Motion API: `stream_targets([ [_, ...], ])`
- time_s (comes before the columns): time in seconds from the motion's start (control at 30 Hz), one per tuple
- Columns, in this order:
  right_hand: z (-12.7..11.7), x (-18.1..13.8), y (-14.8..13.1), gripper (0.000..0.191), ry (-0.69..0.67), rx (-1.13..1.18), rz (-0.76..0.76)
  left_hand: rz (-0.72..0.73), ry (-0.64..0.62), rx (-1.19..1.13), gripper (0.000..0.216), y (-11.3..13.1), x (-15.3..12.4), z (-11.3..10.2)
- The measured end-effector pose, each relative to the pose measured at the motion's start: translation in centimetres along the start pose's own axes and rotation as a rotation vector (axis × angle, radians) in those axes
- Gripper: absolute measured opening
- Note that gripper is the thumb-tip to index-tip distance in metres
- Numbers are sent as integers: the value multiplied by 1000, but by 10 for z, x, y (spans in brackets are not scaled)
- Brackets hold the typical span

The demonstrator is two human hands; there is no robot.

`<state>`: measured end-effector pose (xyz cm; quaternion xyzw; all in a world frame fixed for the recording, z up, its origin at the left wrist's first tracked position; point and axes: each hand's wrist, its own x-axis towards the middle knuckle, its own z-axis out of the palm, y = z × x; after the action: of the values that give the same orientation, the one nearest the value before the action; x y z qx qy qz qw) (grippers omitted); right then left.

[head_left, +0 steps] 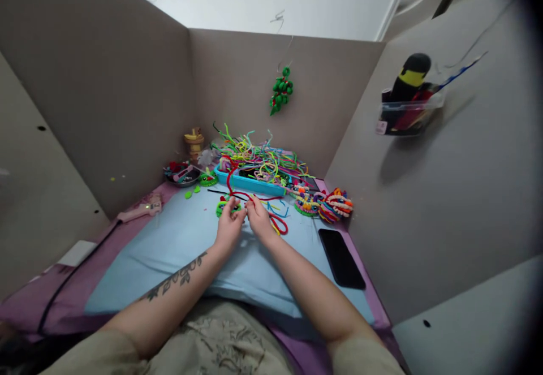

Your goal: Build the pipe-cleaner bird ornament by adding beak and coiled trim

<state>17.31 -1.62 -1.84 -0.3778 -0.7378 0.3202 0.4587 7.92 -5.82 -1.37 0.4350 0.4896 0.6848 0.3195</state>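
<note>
A fuzzy red pipe cleaner (229, 181) stands up in a bend from between my two hands, which meet over the light blue cloth. My left hand (229, 225) is closed, thumb and fingers pinched near the lower part of it. Close beside it, my right hand (259, 220) pinches the same red strand, and its fingertips almost touch the left ones. A red loop (280, 225) lies by the right hand's outer side. Behind my left fingers, a small green piece (220, 207) is partly hidden.
A blue tray (250, 184) heaped with colourful pipe cleaners (271, 157) stands at the back. Finished-looking coiled pieces (335, 205) and a phone (341, 257) lie right. A pink glue gun (142, 210) and a dark bowl (186, 178) sit left. Grey panels (288, 58) enclose the table.
</note>
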Motion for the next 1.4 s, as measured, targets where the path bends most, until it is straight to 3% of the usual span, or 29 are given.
stream_targets([
  [0.17,-11,-11,1,20,-63,-166,-13,-46,-69,34,29,-7,-6,4],
  [0.43,-11,-25,4,16,-155,-279,44,-96,-22,64,27,-18,-3,-4],
  [0.9,-11,-22,4,17,-55,-31,41,-44,-44,25,29,-22,3,-14],
  [1.2,-15,-23,5,12,-38,-82,-87,-23,-114,70,28,-18,-1,-15],
  [1.4,-21,-20,7,10,14,-72,-71,10,-144,167,25,-24,0,-16],
])
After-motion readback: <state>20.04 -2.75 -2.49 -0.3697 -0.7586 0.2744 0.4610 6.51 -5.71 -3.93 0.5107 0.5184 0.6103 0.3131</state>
